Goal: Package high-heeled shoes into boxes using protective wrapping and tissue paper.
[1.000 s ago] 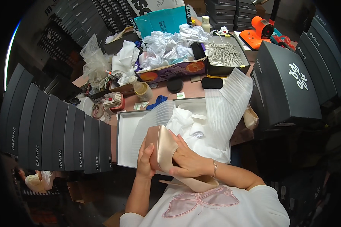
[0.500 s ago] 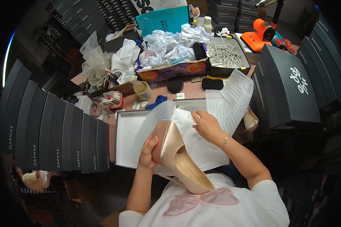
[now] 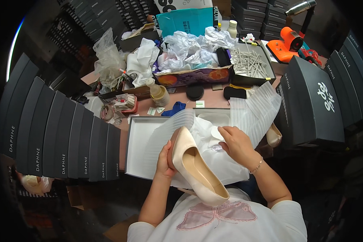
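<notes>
**Cream pump held over an open shoe box**

Since half a second ago the cream high-heeled shoe (image 3: 197, 167) has barely moved; it stays tilted over the near edge of the open shoe box (image 3: 138, 151), toe up toward the box and heel end down near the person's chest. The left hand (image 3: 165, 159) still grips it from the left, fingers closed around the toe end. The right hand (image 3: 237, 142) has come down from the tissue's upper fold and now rests, fingers loosely spread and holding nothing, on the white tissue paper (image 3: 213, 161) lining the box.

On the left, a row of dark shoe boxes (image 3: 60, 137) stands on edge. The brown table (image 3: 213, 99) behind the open box is crowded: a small jar (image 3: 159, 93), a blue scrap (image 3: 174, 108), a tray of crumpled paper (image 3: 191, 60) and a tray of pale sticks (image 3: 249, 64). Farther right sit an orange tool (image 3: 287, 42) and a large dark box lid (image 3: 313, 105).

The shoe's heel is hidden. A second pale shoe (image 3: 273, 135) peeks out beside the ribbed wrapping sheet (image 3: 255, 113), mostly covered.
</notes>
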`<action>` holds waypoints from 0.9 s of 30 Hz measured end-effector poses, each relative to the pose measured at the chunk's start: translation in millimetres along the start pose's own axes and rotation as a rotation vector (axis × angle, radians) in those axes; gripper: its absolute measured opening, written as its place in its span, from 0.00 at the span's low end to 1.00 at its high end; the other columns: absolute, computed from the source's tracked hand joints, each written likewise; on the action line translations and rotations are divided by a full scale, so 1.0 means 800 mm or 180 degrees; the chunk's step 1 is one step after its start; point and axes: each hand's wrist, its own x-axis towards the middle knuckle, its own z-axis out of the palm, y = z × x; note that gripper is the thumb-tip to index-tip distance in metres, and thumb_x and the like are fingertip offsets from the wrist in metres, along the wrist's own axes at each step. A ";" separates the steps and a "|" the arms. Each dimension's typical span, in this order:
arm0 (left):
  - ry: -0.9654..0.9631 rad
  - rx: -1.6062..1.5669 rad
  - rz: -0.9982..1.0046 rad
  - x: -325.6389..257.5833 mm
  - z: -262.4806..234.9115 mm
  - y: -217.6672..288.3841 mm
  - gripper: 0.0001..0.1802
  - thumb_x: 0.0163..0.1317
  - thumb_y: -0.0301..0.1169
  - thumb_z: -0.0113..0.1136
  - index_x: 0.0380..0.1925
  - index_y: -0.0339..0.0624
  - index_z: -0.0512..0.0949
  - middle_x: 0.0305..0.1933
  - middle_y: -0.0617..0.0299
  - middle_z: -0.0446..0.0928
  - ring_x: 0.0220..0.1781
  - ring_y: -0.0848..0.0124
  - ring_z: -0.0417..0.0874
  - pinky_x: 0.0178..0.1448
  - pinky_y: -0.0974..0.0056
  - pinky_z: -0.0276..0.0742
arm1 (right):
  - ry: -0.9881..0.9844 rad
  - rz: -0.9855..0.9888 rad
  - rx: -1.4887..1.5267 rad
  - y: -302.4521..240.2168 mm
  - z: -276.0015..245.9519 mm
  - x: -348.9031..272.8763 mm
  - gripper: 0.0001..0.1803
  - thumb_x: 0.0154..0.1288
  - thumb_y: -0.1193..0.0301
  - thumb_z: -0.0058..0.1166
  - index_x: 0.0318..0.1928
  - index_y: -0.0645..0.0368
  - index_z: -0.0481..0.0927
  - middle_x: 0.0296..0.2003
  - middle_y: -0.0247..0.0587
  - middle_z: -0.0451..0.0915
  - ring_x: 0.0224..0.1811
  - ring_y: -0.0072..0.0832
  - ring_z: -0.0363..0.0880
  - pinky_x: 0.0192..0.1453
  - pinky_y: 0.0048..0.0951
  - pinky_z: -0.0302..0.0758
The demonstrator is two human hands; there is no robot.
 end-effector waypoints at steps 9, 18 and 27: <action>0.0174 0.0323 0.0219 -0.011 -0.003 -0.005 0.30 0.65 0.47 0.56 0.58 0.36 0.69 0.54 0.52 0.77 0.56 0.63 0.79 0.60 0.60 0.77 | -0.0272 0.0133 -0.0146 0.062 0.113 0.021 0.06 0.55 0.76 0.62 0.31 0.63 0.78 0.28 0.43 0.78 0.31 0.38 0.80 0.37 0.37 0.78; -0.0084 0.0025 0.0064 -0.007 0.013 -0.003 0.30 0.65 0.47 0.56 0.58 0.36 0.70 0.54 0.52 0.77 0.54 0.64 0.80 0.59 0.60 0.78 | -0.0600 0.1460 0.4434 -0.032 -0.016 -0.043 0.11 0.66 0.79 0.54 0.49 0.66 0.75 0.33 0.35 0.79 0.30 0.18 0.80 0.36 0.20 0.80; -0.0032 0.0160 0.0036 -0.017 0.004 -0.004 0.29 0.65 0.44 0.57 0.58 0.34 0.70 0.54 0.52 0.77 0.54 0.64 0.80 0.58 0.61 0.78 | -0.0345 -0.0194 0.2139 -0.061 -0.028 -0.058 0.19 0.57 0.78 0.62 0.51 0.61 0.79 0.34 0.42 0.79 0.33 0.32 0.79 0.38 0.28 0.75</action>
